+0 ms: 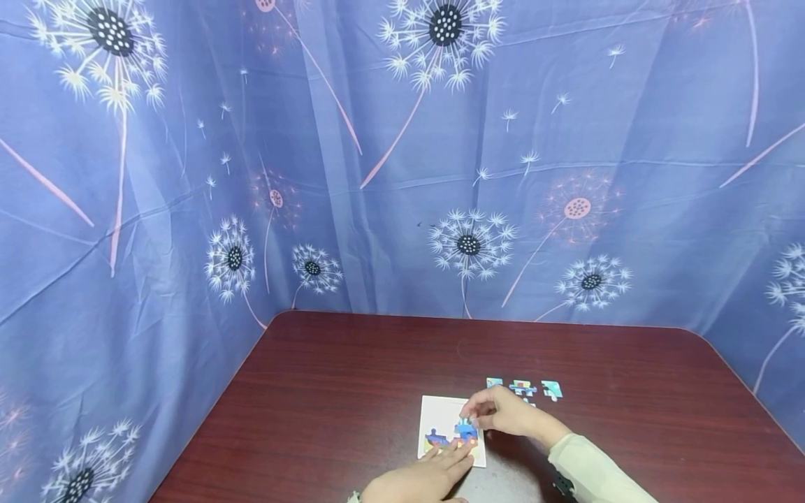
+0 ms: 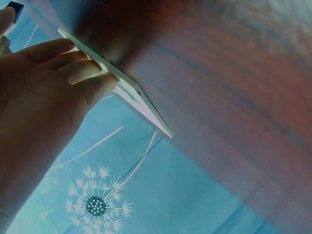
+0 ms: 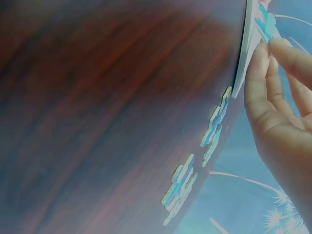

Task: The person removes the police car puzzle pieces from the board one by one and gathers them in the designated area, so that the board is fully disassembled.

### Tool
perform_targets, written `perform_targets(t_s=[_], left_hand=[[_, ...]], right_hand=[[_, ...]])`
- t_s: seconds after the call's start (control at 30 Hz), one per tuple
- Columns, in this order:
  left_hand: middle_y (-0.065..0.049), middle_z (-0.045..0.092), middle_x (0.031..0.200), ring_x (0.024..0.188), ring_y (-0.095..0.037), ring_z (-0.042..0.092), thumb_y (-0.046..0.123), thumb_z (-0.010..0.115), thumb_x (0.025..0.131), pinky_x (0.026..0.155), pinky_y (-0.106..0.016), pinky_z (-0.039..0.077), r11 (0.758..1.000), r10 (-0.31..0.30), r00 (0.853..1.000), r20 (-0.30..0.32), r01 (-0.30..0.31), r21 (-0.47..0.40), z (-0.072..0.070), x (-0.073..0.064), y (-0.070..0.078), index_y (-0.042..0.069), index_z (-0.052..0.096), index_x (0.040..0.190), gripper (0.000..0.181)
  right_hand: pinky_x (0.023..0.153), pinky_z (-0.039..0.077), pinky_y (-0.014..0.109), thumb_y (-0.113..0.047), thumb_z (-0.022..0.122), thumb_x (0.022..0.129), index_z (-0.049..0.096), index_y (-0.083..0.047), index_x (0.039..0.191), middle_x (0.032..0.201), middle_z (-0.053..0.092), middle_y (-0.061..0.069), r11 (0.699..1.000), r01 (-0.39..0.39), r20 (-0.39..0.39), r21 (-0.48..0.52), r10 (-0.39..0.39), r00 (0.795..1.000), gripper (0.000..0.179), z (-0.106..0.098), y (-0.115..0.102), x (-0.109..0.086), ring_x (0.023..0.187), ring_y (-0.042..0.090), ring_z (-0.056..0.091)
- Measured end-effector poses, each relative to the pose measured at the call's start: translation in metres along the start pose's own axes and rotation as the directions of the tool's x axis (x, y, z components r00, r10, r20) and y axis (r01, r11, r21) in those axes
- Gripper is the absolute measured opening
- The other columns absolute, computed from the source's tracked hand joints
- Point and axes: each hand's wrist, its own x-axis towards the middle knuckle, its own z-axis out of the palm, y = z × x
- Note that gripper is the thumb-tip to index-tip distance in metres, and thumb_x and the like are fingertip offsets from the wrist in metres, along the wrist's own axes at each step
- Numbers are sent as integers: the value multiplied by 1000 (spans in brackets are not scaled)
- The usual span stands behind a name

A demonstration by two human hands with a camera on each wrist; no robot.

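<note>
A square white puzzle board (image 1: 439,411) lies on the table, with several colourful jigsaw pieces set along its lower part. My left hand (image 1: 426,478) rests with extended fingers on the board's near edge and the pieces there; in the left wrist view the fingertips (image 2: 108,82) touch the board's rim (image 2: 146,105). Over the board's right side, my right hand (image 1: 506,412) pinches a teal-and-blue jigsaw piece (image 3: 266,23) between thumb and fingers. Whether that piece touches the pieces below it cannot be made out.
Several loose jigsaw pieces (image 1: 523,387) lie beyond and to the right of the board, partly behind my right hand. The dark red-brown table (image 1: 327,391) reaches back to a blue curtain (image 1: 390,244) with dandelion prints, which also hangs along the left and right.
</note>
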Motion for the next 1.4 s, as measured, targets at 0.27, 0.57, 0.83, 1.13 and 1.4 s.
perform_targets(t_s=[0.27, 0.57, 0.83, 1.13, 1.4], left_hand=[[-2, 28, 157, 142, -15, 26, 50, 44, 98, 110, -32, 32, 1000, 6, 1000, -5, -6, 9, 1, -1, -1, 7, 39, 147, 65], [-3, 24, 158, 143, -16, 26, 47, 41, 100, 110, -32, 31, 1000, 12, 1000, -11, -12, -19, 2, 0, -1, 6, 38, 147, 62], [-2, 22, 159, 144, -16, 23, 48, 41, 100, 112, -32, 28, 996, -6, 1000, 19, 8, -91, 2, 1, -3, 7, 36, 148, 64], [-4, 22, 159, 143, -17, 24, 48, 42, 99, 111, -34, 30, 998, 13, 1000, -3, -13, -59, 2, -1, -3, 7, 36, 148, 64], [-2, 23, 159, 143, -16, 26, 52, 48, 95, 111, -33, 31, 1000, 12, 1000, -13, -12, -17, 3, -1, -3, 8, 37, 148, 70]], right_hand=[[58, 49, 22, 3, 61, 89, 68, 5, 102, 85, 67, 15, 999, 34, -32, 41, -33, 999, 15, -4, 6, 0, 69, 6, 56], [65, 54, 28, -5, 62, 92, 68, 5, 108, 95, 70, 18, 999, 15, -111, 35, -11, 994, 20, -32, 4, -10, 77, 14, 64], [70, 56, 30, -5, 63, 91, 67, 7, 107, 93, 69, 16, 999, 1, -155, 34, 4, 988, 20, -53, 15, -29, 80, 12, 64], [70, 57, 35, -3, 62, 91, 64, 12, 109, 94, 67, 20, 989, -107, -173, 106, 124, 977, 23, -76, 29, -55, 78, 15, 65], [68, 56, 37, -5, 61, 93, 63, 12, 110, 99, 68, 21, 982, -170, -176, 77, 181, 968, 25, -93, 39, -79, 76, 16, 65]])
